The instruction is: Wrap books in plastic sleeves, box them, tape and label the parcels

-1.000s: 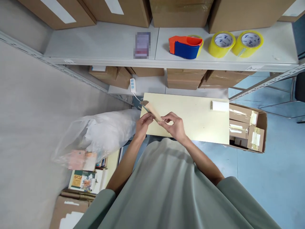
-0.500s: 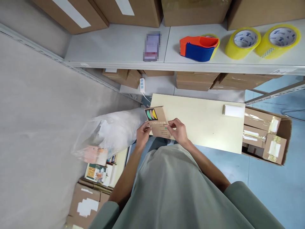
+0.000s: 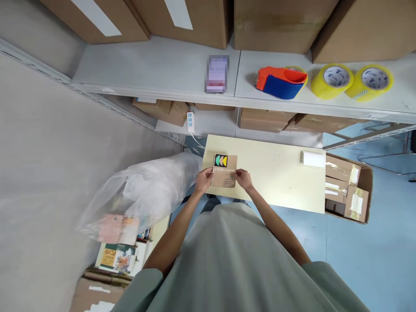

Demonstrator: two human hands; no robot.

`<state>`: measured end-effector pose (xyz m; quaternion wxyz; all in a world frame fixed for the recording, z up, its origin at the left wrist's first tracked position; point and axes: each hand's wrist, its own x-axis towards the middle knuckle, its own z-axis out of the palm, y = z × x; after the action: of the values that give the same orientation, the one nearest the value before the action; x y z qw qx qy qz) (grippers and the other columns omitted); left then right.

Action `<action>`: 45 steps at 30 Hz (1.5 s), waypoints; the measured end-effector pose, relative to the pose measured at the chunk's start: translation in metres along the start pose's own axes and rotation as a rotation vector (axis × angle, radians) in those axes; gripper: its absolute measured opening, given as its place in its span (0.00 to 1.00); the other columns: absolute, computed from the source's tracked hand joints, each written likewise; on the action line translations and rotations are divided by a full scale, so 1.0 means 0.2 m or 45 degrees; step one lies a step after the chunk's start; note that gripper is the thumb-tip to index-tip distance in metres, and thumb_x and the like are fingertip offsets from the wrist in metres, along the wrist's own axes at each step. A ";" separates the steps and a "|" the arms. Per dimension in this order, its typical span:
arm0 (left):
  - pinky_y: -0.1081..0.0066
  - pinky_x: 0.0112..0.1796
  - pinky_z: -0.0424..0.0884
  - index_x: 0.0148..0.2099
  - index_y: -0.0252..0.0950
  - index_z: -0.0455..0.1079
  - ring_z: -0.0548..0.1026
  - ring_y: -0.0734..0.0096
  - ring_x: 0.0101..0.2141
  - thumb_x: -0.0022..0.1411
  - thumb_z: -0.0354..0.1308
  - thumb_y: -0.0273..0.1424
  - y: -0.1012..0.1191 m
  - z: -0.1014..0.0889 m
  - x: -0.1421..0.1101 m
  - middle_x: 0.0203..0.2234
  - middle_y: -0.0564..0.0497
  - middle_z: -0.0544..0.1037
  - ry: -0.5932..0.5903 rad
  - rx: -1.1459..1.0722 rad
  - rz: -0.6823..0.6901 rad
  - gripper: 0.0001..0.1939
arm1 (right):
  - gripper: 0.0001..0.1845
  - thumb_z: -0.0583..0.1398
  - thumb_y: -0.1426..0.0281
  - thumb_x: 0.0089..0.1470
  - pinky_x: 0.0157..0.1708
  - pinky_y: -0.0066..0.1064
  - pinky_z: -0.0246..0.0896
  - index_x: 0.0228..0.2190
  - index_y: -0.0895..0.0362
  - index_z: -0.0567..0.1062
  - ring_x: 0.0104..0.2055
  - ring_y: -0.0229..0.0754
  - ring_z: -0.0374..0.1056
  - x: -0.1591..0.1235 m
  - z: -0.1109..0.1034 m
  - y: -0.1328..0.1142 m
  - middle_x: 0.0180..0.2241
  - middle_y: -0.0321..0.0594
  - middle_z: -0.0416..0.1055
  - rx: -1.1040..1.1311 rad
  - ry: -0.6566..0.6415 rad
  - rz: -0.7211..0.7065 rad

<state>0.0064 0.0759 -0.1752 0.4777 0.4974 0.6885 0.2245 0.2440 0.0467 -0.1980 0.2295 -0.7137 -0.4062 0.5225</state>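
Note:
A brown book [image 3: 224,175] with a black panel of green, tan and yellow half-circles on its cover faces up over the left part of the cream table [image 3: 269,169]. My left hand [image 3: 203,180] is closed on its left edge. On the opposite edge, my right hand [image 3: 243,178] pinches the cover's lower right side. The cover lies square to me, with its printed text visible. Whether the book rests on the table or is held just above it, I cannot tell.
A white box [image 3: 312,159] sits at the table's right end, beside a carton of taped parcels [image 3: 347,186]. A plastic bag [image 3: 146,186] bulges at left above stacked books [image 3: 118,258]. The shelf holds a phone [image 3: 217,73], a tape dispenser [image 3: 281,82] and tape rolls [image 3: 332,81].
The book, seen nearly edge-on at first, has turned so its front cover faces up and has straightened. Both hands have moved to its opposite sides. The head view has shifted.

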 end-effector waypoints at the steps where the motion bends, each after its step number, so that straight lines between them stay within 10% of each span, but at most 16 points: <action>1: 0.54 0.57 0.84 0.50 0.39 0.87 0.89 0.52 0.49 0.61 0.67 0.27 0.00 -0.02 0.04 0.45 0.44 0.91 -0.006 -0.006 0.007 0.16 | 0.03 0.66 0.69 0.59 0.46 0.38 0.77 0.32 0.52 0.82 0.44 0.52 0.85 0.03 0.02 -0.02 0.39 0.45 0.88 -0.009 0.009 0.006; 16: 0.55 0.66 0.78 0.59 0.38 0.86 0.85 0.50 0.60 0.57 0.62 0.17 0.08 -0.22 0.30 0.59 0.44 0.88 -0.174 -0.145 0.165 0.30 | 0.15 0.63 0.61 0.59 0.51 0.44 0.80 0.43 0.56 0.84 0.47 0.54 0.85 0.24 0.15 -0.28 0.44 0.51 0.88 -0.177 0.308 0.022; 23: 0.56 0.61 0.83 0.60 0.38 0.84 0.86 0.55 0.58 0.71 0.59 0.31 -0.15 -0.49 -0.03 0.59 0.43 0.87 -0.181 -0.303 0.290 0.19 | 0.14 0.63 0.58 0.59 0.57 0.46 0.80 0.40 0.53 0.83 0.50 0.54 0.85 0.06 0.29 -0.39 0.48 0.51 0.89 -0.238 0.196 -0.111; 30: 0.59 0.56 0.84 0.60 0.43 0.82 0.88 0.59 0.49 0.80 0.55 0.41 -0.43 -1.07 -0.55 0.56 0.46 0.88 0.207 -0.091 0.267 0.18 | 0.27 0.65 0.44 0.62 0.54 0.50 0.83 0.43 0.55 0.84 0.46 0.54 0.87 -0.20 0.54 -0.62 0.44 0.51 0.89 -0.143 -0.098 -0.358; 35: 0.51 0.60 0.81 0.63 0.40 0.80 0.85 0.49 0.55 0.79 0.56 0.43 -0.69 -1.40 -0.61 0.60 0.39 0.85 0.509 0.262 0.089 0.21 | 0.27 0.64 0.45 0.67 0.54 0.48 0.83 0.45 0.55 0.86 0.47 0.53 0.87 -0.37 0.74 -0.87 0.45 0.51 0.88 -0.220 -0.224 -0.529; 40: 0.50 0.62 0.78 0.59 0.39 0.82 0.83 0.41 0.60 0.73 0.66 0.43 -0.84 -1.45 -0.57 0.59 0.38 0.86 0.133 0.489 -0.098 0.19 | 0.20 0.63 0.50 0.73 0.53 0.44 0.84 0.47 0.51 0.87 0.47 0.51 0.86 -0.49 0.97 -1.10 0.46 0.46 0.88 -0.370 -0.401 -0.802; 45: 0.58 0.53 0.79 0.51 0.41 0.85 0.86 0.49 0.51 0.80 0.55 0.37 -0.75 -1.34 -0.65 0.50 0.43 0.90 -0.065 0.381 -0.109 0.16 | 0.17 0.60 0.58 0.77 0.57 0.45 0.82 0.54 0.51 0.86 0.53 0.51 0.84 -0.52 1.20 -1.21 0.53 0.47 0.86 -0.664 -0.652 -1.083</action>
<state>-0.2948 -0.0568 -0.1178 0.4247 0.5388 0.7225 0.0863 -0.0746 0.0747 -0.0422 0.1301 -0.3703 -0.8168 0.4227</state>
